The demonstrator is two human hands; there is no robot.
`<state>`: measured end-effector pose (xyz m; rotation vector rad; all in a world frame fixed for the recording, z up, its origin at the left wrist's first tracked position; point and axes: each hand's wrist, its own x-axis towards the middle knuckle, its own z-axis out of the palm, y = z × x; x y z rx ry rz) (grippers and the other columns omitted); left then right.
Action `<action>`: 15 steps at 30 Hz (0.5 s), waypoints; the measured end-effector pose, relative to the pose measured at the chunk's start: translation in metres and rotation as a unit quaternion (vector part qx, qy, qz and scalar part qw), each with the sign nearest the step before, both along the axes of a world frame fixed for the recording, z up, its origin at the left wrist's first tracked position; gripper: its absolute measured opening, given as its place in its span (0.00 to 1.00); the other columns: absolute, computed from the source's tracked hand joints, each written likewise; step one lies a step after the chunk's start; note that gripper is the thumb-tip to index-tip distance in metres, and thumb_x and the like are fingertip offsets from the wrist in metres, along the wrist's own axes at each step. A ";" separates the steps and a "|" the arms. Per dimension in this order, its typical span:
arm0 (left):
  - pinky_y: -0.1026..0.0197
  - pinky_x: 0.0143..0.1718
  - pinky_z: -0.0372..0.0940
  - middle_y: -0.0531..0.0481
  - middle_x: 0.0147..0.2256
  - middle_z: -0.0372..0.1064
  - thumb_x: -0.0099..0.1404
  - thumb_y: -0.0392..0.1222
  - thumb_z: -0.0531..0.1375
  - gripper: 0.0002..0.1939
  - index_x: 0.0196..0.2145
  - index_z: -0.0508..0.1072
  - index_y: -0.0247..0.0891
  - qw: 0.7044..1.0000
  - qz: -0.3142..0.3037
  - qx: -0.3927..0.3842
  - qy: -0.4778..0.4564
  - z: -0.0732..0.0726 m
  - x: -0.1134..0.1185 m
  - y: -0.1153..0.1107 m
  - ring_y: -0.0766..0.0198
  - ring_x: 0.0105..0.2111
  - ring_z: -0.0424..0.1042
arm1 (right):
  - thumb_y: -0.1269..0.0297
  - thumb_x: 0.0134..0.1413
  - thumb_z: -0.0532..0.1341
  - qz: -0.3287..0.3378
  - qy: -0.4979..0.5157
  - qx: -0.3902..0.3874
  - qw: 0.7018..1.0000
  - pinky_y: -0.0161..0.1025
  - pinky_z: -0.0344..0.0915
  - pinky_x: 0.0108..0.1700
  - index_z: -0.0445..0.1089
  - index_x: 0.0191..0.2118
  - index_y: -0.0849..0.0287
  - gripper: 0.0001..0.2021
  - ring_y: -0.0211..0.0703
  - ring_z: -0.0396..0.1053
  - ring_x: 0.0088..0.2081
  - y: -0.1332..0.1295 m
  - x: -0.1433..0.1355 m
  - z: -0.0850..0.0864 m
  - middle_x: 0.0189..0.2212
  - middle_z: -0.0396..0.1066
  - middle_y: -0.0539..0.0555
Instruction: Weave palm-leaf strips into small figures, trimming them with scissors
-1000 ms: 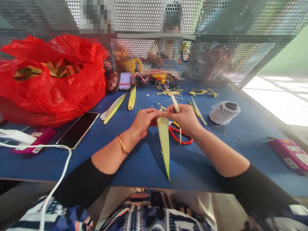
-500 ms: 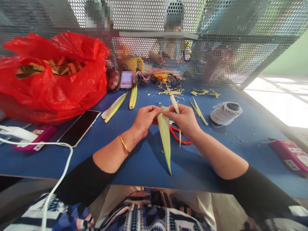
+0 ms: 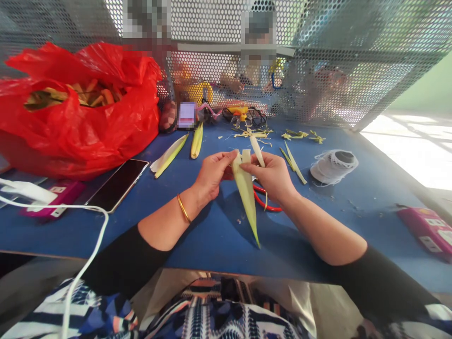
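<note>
A pale green corn husk (image 3: 247,200) hangs point-down between my hands, split at its broad upper end. My left hand (image 3: 216,173) pinches the left side of the split. On the right side, my right hand (image 3: 271,175) grips the other part between thumb and fingers. A narrow whitish husk strip (image 3: 257,149) also sticks up from my right hand. Beneath that hand lie red-handled scissors (image 3: 270,207), mostly hidden. Two more husk pieces lie beyond my left hand: an opened one (image 3: 170,156) and a folded one (image 3: 197,142).
A red plastic bag (image 3: 116,136) of husk pieces stands at left, near a phone (image 3: 118,186) and a white cable (image 3: 95,245). A white thread spool (image 3: 334,167) and a magenta box (image 3: 427,230) are at right. Perforated metal panels (image 3: 219,28) close off the back; people sit behind.
The husk's top has split into two parts, pulled slightly apart between my hands. Its lower tip has swung a little to the right and up.
</note>
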<state>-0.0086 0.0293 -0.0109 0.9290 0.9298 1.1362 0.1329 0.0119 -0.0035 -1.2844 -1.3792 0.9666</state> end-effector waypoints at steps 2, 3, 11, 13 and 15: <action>0.62 0.30 0.66 0.51 0.25 0.71 0.50 0.50 0.70 0.16 0.29 0.74 0.36 0.999 -0.032 -0.021 -0.034 0.001 0.001 -0.001 0.67 0.24 0.69 | 0.56 0.42 0.66 -0.024 -0.027 0.019 0.999 0.39 0.60 0.33 0.66 0.26 0.57 0.12 0.39 0.62 0.28 0.001 0.001 -0.001 0.23 0.65 0.48; 0.62 0.32 0.67 0.51 0.25 0.72 0.49 0.48 0.70 0.16 0.29 0.74 0.35 0.998 -0.043 -0.030 -0.046 0.001 0.002 -0.002 0.67 0.25 0.70 | 0.55 0.43 0.65 -0.024 -0.037 0.023 0.999 0.39 0.59 0.32 0.66 0.26 0.57 0.12 0.39 0.61 0.28 0.002 0.002 -0.001 0.23 0.64 0.48; 0.65 0.26 0.64 0.54 0.22 0.68 0.53 0.41 0.68 0.10 0.26 0.71 0.35 0.997 0.000 -0.050 -0.051 0.001 0.004 -0.002 0.70 0.22 0.67 | 0.59 0.43 0.64 -0.021 -0.052 0.059 0.997 0.37 0.53 0.30 0.61 0.21 0.57 0.12 0.35 0.53 0.25 -0.003 -0.001 0.003 0.20 0.57 0.45; 0.65 0.26 0.64 0.55 0.22 0.68 0.53 0.41 0.67 0.10 0.26 0.70 0.35 0.997 0.004 -0.054 -0.046 0.001 0.004 -0.002 0.70 0.22 0.66 | 0.60 0.43 0.64 -0.033 -0.058 0.075 0.995 0.36 0.51 0.29 0.60 0.21 0.57 0.12 0.34 0.52 0.25 -0.004 -0.002 0.006 0.19 0.55 0.44; 0.65 0.26 0.63 0.55 0.22 0.68 0.53 0.41 0.67 0.10 0.26 0.70 0.35 0.998 0.010 -0.052 -0.043 0.001 0.004 -0.001 0.70 0.22 0.66 | 0.59 0.43 0.65 -0.021 -0.060 0.066 0.996 0.37 0.52 0.30 0.62 0.22 0.57 0.12 0.35 0.53 0.25 -0.005 -0.002 0.006 0.20 0.57 0.45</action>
